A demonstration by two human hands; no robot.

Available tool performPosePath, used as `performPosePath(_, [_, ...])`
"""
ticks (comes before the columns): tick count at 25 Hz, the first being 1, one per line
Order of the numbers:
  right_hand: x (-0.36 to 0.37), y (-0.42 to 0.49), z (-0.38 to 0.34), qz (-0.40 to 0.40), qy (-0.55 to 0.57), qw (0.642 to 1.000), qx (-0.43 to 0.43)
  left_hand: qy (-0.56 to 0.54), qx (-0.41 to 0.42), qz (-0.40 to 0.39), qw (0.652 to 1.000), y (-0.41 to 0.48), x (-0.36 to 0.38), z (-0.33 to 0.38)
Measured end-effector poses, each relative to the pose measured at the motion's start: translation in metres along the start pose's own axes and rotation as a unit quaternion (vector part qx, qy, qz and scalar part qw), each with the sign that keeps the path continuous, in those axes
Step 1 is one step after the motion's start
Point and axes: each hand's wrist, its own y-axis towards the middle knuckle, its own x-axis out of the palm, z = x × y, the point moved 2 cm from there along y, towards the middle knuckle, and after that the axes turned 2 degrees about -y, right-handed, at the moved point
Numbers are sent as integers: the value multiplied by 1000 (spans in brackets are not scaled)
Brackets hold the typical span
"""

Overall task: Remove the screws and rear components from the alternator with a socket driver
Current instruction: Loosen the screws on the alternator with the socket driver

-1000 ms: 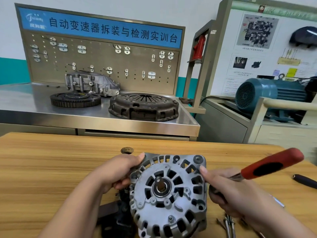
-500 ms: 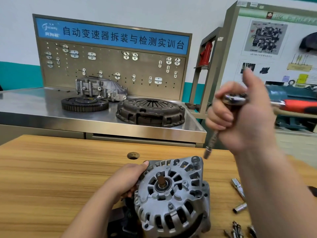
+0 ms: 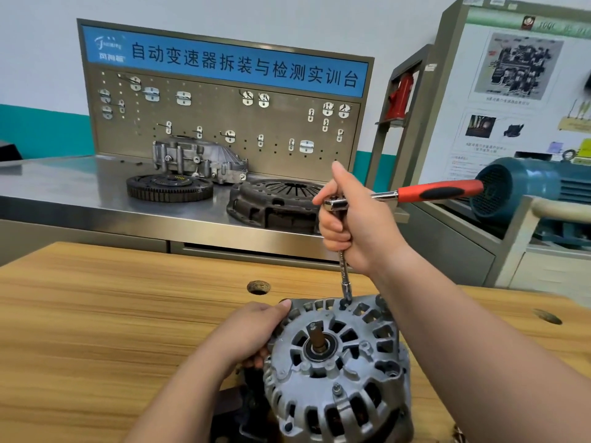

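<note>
Head view: alternator [image 3: 335,362] is sitting bottom centre on the wooden bench [image 3: 96,314], its shaft [image 3: 316,335] pointing up toward the cam. Left hand [image 3: 252,330] is gripping the housing's left rim, fingers curled round the edge, steadying it. Right hand [image 3: 355,219] is clasping the head of the socket driver [image 3: 438,190], red handle sticking out to the right. The ext. bar [image 3: 343,273] is running down, socket end meeting the housing's top edge, prob. on a bolt.

Progress, my read: early. Case is looking whole, and a screw [image 3: 337,390] is sitting in place on the front face. Rear is facing away, so can't tell what's off there.

Looks: grey cast metal, vent slots all round, bit grimy, dark bearing ringing the shaft.
</note>
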Motion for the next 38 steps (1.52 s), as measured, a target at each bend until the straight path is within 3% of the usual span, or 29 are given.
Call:
performPosePath(3, [6, 3, 4, -35, -28, 999, 11, 17, 0, 12, 1000, 0, -1, 1])
performPosePath(8, [6, 4, 11, -56, -30, 997, 32, 106, 40, 112, 987, 2, -6, 6])
performPosePath(11, [8, 3, 11, -68, -61, 995, 42, 51, 120, 138, 982, -2, -7, 14])
performPosePath(16, [12, 0, 15, -13, -143, 990, -13, -29, 213, 61, 975, -11, 6, 25])
performPosePath(20, [4, -6, 12, -35, -154, 987, -17, -21, 238, 34, 970, -15, 17, 29])
performPosePath(24, [1, -11, 16, -116, -47, 991, -49, -71, 248, 9, 966, -14, 21, 33])
performPosePath(27, [-5, -9, 17, -86, 12, 994, -61, -79, 254, -1, 964, -14, 21, 32])
performPosePath(38, [-3, 12, 13, -69, 22, 989, 132, -39, 261, 0, 965, -12, 23, 35])
